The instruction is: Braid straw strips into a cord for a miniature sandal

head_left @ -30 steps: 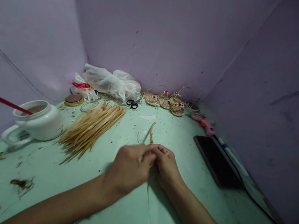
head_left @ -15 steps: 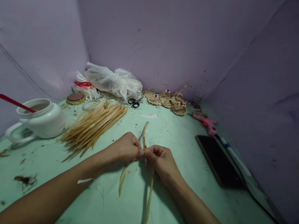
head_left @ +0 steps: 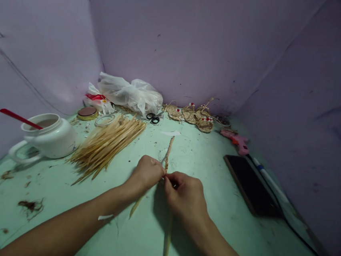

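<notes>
Head view: at the centre of the frame, a thin straw strand (head_left: pixel 168 154) is held at its lower end, where the fingertips of both hands are brought together. The left hand (head_left: pixel 149 173) is closed narrowly, with its back turned to the camera; its fingertips are partly covered by its own knuckles. By the right hand (head_left: pixel 188 196) the strand is pinched between thumb and bent forefinger, while the remaining fingers are mostly hidden. The exact point of grip is obscured, and whether the strand is braided or merely twisted cannot be told.

A short loose strip (head_left: pixel 135 207) is seen below the left hand and a longer strip (head_left: pixel 167 240) below the right; their upper ends are concealed, and the longer one is cut off at the bottom edge, as are both forearms. The contents of the white plastic bag (head_left: pixel 131 94) at upper left of centre cannot be made out, and the lower end of the red stick (head_left: pixel 15 116) is hidden inside the white pot (head_left: pixel 49 138).

The strand's free tip is pointed toward the top of the frame, just below a white scrap (head_left: pixel 170 133); its long axis is near vertical, leaned slightly right at the top.
</notes>
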Demonstrator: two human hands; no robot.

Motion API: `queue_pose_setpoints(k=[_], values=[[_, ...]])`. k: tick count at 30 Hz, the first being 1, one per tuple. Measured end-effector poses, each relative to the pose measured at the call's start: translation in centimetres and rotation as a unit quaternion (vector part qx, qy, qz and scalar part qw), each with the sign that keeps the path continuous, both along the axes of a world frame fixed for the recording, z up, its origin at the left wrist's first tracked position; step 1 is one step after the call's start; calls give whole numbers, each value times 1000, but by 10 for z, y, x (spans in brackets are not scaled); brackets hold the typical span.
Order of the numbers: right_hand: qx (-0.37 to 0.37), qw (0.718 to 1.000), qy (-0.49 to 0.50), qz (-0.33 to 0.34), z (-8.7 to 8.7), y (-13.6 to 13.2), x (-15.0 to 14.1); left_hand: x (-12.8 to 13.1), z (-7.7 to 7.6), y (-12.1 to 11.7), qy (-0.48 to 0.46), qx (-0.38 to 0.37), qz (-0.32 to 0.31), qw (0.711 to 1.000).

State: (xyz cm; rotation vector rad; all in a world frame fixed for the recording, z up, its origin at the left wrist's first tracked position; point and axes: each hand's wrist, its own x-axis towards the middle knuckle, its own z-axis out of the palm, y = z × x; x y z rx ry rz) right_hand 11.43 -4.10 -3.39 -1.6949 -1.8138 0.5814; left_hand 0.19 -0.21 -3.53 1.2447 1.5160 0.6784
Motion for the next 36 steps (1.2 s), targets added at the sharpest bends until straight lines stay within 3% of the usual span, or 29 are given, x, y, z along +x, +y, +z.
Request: queue_pose_setpoints(k=[3, 7, 10, 13, 15, 17, 19, 20, 21, 25, 31, 36], values=[[72, 986, -142, 53, -4, -10, -8, 5, 5, -3, -79, -53, 39, 995], [77, 964, -231, 107, -3, -16, -10, 5, 5, -1, -103, -64, 52, 991], [63, 980, -146, 123, 3, -12, -5, -1, -2, 4, -41, -1, 18, 999], [5, 996, 88, 25, 7, 2, 6, -7, -1, 6, -5, 54, -33, 998], [-92, 950, 291, -60, 7, 16, 15, -8, 5, 3, 3, 71, -69, 995], [-235, 844, 476, -80, 6, 28, 23, -7, 11, -3, 15, 78, -113, 990], [-313, 749, 582, -53, 4, 38, 32, -5, 14, -10, 25, 88, -167, 982], [-317, 725, 609, -48, 3, 42, 36, -4, 15, -13, 30, 91, -196, 976], [-302, 719, 624, -55, 2, 45, 40, -3, 15, -17, 35, 90, -222, 970], [-207, 763, 598, -135, 3, 52, 60, -2, 10, -23, 52, 69, -290, 953], [-176, 867, 443, -147, 2, 58, 72, -4, 14, -22, 34, 49, -400, 915], [-135, 894, 385, -186, -12, 62, 55, 1, 17, -27, 1, 17, -508, 861]])
